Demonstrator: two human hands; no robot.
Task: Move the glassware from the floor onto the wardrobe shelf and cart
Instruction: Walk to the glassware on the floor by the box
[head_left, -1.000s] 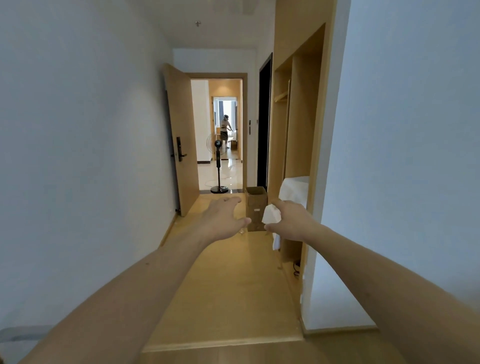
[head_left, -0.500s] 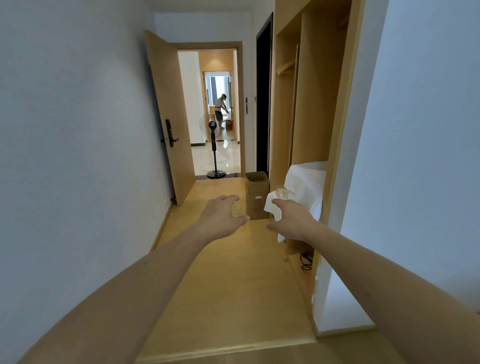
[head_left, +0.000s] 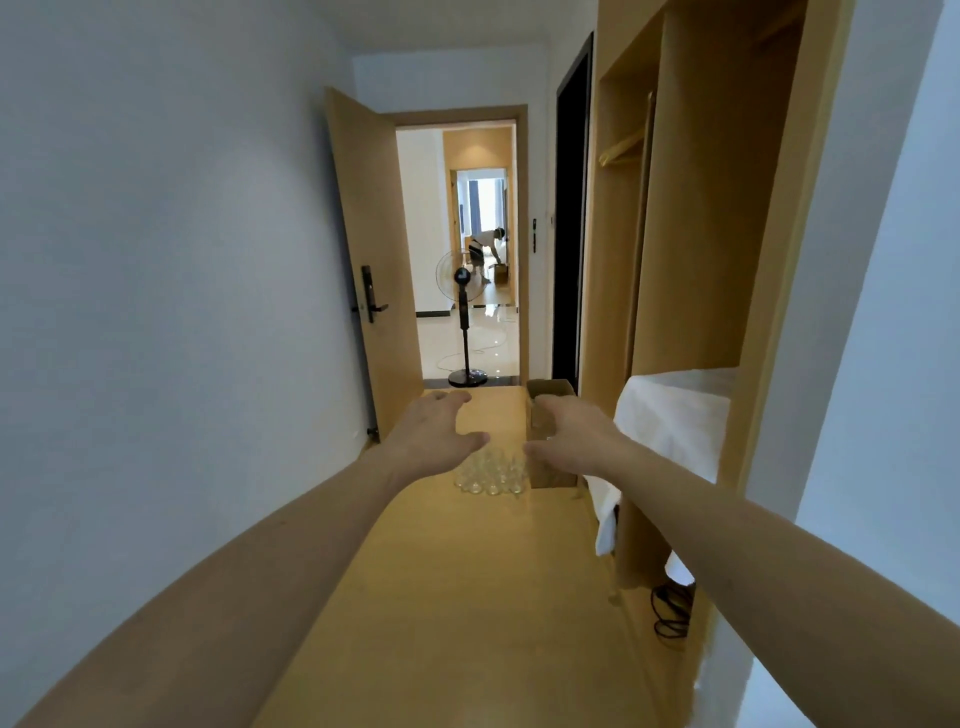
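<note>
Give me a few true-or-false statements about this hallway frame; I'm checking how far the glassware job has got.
1. The glasses stand in a cluster on the floor. True.
2. The left hand grips a glass. False: its fingers are spread and hold nothing.
3. A cardboard box stands beside the glasses. True.
4. The door at the end of the hallway is closed. False: it stands open.
5. A white cloth covers the wardrobe's low shelf. True.

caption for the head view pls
Both open hands, left hand and right hand, reach toward glasses clustered on the floor.
</note>
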